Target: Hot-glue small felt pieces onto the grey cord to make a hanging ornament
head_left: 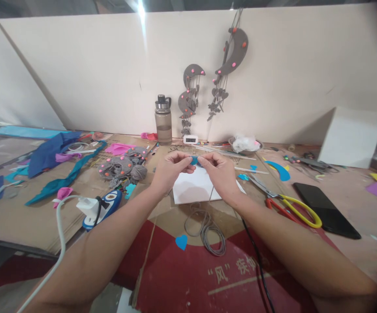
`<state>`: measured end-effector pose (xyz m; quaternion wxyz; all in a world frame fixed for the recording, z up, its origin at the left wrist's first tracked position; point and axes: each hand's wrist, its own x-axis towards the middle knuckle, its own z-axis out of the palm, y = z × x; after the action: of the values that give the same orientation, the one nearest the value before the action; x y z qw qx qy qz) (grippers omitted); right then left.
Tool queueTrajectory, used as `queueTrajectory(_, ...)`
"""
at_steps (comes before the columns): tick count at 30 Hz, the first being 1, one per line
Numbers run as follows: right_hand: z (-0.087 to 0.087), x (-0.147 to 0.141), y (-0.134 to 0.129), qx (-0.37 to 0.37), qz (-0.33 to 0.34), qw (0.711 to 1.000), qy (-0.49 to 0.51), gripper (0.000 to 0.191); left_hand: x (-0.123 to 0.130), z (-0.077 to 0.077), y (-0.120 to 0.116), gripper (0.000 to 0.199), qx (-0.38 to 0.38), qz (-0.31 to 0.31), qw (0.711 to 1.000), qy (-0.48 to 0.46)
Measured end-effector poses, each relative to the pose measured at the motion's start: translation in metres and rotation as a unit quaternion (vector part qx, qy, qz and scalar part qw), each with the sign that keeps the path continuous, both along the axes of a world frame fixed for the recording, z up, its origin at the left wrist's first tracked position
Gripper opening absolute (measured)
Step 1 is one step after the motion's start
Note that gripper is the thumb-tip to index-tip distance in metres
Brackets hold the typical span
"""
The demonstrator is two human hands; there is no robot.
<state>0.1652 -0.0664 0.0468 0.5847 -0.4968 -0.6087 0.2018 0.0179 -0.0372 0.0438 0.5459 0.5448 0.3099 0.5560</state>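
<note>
Above a white sheet of paper (190, 189), both hands pinch a small blue piece (195, 161) between thumbs and fingers. It looks like felt or paper; its outline is mostly hidden. My left hand (174, 169) is closed on its left end and my right hand (219, 171) on its right end. A thin grey cord (211, 193) runs down from beneath my right hand to a loose coil (213, 239) on the red and brown cardboard (171, 278). Left of the coil lies a blue heart cutout (181, 242).
Scissors (282, 202) and a black phone (325, 211) lie to the right. A power strip (105, 208) with a white cable sits left, near grey moon pieces (119, 167). A water bottle (164, 121) and small clock (191, 139) stand behind. Grey moon hangings (237, 52) hang on the wall.
</note>
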Motion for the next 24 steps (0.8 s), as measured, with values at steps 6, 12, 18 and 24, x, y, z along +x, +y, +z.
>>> queueTrajectory(6, -0.0013, 0.0004, 0.0008, -0.014, -0.011, 1.000, 0.001, 0.018, 0.0014, 0.0017, -0.0020, 0.025, 0.006, 0.014, 1.000, 0.027)
queueTrajectory(12, -0.0027, 0.0023, 0.0010, 0.025, -0.039, 0.998, -0.050, 0.017, 0.0009, 0.0043, -0.0062, 0.022, 0.031, 0.036, 0.997, 0.059)
queueTrajectory(18, -0.0004, 0.0014, -0.0039, 0.084, -0.045, 0.989, -0.111, 0.012, -0.0022, 0.0031, -0.0057, 0.022, 0.067, 0.061, 0.992, 0.090)
queueTrajectory(24, -0.0029, 0.0010, -0.0029, 0.063, -0.038, 0.993, -0.097, 0.014, -0.0021, 0.0031, -0.0052, 0.021, 0.057, 0.051, 0.994, 0.074)
